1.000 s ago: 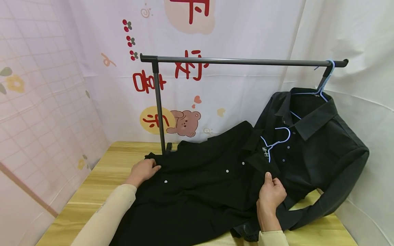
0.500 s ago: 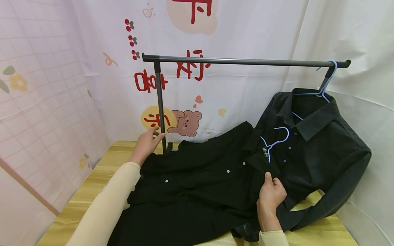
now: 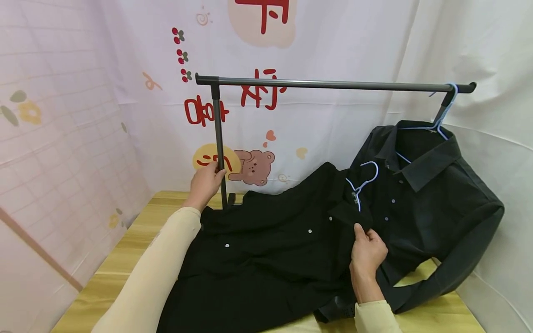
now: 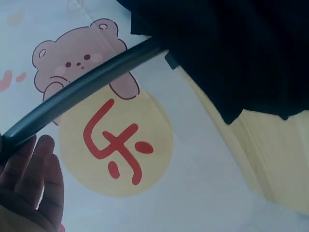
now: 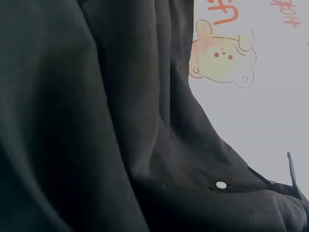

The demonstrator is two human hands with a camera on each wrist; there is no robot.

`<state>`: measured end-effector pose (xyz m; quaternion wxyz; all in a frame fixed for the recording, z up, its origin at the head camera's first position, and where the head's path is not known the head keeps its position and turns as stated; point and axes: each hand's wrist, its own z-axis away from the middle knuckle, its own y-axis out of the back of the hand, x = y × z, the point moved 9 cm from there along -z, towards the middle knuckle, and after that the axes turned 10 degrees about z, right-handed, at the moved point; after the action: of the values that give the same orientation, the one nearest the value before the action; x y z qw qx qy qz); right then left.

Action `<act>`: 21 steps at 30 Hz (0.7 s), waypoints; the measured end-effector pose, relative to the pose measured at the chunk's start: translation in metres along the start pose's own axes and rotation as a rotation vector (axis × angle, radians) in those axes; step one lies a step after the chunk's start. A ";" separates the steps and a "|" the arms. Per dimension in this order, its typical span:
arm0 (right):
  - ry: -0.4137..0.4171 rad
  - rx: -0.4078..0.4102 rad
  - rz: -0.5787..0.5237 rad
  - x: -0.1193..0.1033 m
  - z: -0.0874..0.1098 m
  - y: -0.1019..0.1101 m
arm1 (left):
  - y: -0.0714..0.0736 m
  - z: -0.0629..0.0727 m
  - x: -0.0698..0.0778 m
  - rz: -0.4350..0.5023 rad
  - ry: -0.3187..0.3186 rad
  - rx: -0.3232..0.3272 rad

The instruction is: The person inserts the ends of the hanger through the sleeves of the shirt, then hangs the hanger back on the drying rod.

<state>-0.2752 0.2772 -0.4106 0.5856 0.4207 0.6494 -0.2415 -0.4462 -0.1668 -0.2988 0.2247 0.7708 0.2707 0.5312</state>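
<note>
A black shirt (image 3: 266, 249) with white buttons lies spread over the table, a pale blue hanger (image 3: 361, 186) standing out of its collar. My right hand (image 3: 368, 252) pinches this shirt just below the hanger, thumb on top. In the right wrist view the shirt's dark folds (image 5: 130, 121) fill most of the frame, and the hand is out of sight there. My left hand (image 3: 205, 184) is at the left upright (image 3: 218, 125) of the clothes rack, thumb across the post. The left wrist view shows fingers (image 4: 50, 174) against the post's underside.
A second black shirt (image 3: 437, 203) hangs on a blue hanger (image 3: 444, 111) at the right end of the rack's rail (image 3: 333, 84), its sleeve draped over the table (image 3: 112, 277). Behind stands a white printed curtain (image 3: 333, 41).
My left hand has let go of the shirt's far left edge and risen to the rack's upright. My right hand has raised the collar slightly, shifting the hanger up and left.
</note>
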 end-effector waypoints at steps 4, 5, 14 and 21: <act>0.082 -0.021 0.052 -0.023 -0.015 -0.009 | 0.002 -0.001 0.001 -0.032 0.006 -0.024; 0.105 -0.027 0.071 -0.030 -0.019 -0.011 | 0.002 -0.001 0.001 -0.041 0.009 -0.030; 0.226 -0.033 0.149 -0.093 -0.059 -0.003 | 0.000 -0.002 0.004 -0.070 0.025 -0.037; 0.374 -0.032 0.133 -0.142 -0.059 0.001 | 0.003 -0.003 0.002 -0.076 0.028 -0.029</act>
<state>-0.3127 0.2876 -0.2615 0.4761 0.4907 0.7215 -0.1096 -0.4481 -0.1673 -0.2945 0.2520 0.7492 0.2951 0.5368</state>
